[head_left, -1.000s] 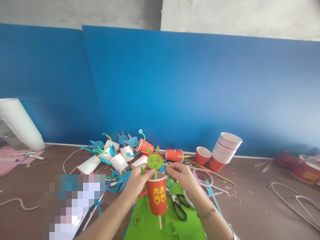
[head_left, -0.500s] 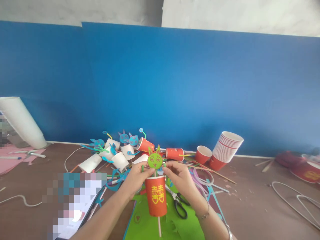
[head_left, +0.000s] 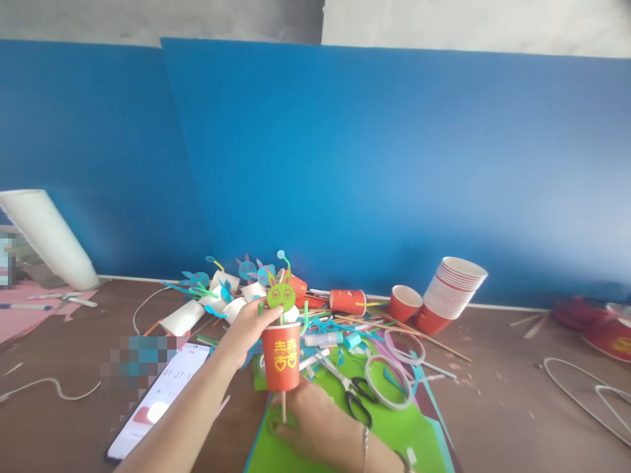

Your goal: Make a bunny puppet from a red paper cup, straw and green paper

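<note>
A red paper cup (head_left: 280, 360) with yellow characters stands upright in the air above green paper. A green paper rabbit head (head_left: 280, 297) rises above its rim on a stick, and the thin stick (head_left: 284, 407) comes out below the cup. My left hand (head_left: 251, 326) is closed on the rabbit head, its thumb against the lower face. Below the cup, my right hand (head_left: 315, 420) is beside the stick with thumb and fingers apart; some fingers are hidden. A green bent strip (head_left: 304, 318) sticks out at the cup's right side.
Black-handled scissors (head_left: 351, 393) and a tape roll (head_left: 388, 382) lie on the green paper (head_left: 394, 440). Several white cups with blue paper rabbits are heaped behind. A stack of cups (head_left: 453, 289) leans at the right back. A phone (head_left: 158, 407) lies at left.
My right hand has left the rabbit head's side and come down beside the stick under the cup. The cup and my left hand have shifted up and left in view.
</note>
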A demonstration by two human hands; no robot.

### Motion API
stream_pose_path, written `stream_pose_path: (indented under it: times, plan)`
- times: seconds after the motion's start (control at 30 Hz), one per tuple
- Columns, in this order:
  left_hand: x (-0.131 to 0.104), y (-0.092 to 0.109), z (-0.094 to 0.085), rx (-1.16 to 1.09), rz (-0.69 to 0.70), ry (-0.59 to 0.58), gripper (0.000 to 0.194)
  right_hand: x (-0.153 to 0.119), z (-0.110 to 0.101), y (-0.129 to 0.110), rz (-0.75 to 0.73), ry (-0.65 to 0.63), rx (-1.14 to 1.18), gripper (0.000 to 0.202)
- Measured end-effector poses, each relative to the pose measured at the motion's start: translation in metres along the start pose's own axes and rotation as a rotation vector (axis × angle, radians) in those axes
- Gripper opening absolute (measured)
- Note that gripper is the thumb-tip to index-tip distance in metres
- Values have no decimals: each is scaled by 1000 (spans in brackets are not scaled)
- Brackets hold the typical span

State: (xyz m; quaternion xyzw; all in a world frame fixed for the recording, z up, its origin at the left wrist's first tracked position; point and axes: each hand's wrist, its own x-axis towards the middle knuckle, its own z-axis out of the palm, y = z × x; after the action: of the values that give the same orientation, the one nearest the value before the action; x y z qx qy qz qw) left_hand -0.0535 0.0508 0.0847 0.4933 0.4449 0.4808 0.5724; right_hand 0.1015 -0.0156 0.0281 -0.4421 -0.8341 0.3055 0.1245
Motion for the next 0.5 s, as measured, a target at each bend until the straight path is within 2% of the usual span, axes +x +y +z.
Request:
stream_pose_path:
  times: [0.1,0.33,0.43,0.5]
  plan:
    - [0,-1,2,11,-27,-12,43,-1,7,-5,64,-31,-35,31]
    - [-1,-1,2,-10,-51,-32,45,1,7,-13,143,-163,-202,21]
    - [-2,-2,2,-3,-52,-7,46,0,0,-6,128,-134,-172,21]
    - [-1,-3,2,-1,-47,11,46,-3,-13,4,48,-91,-108,21]
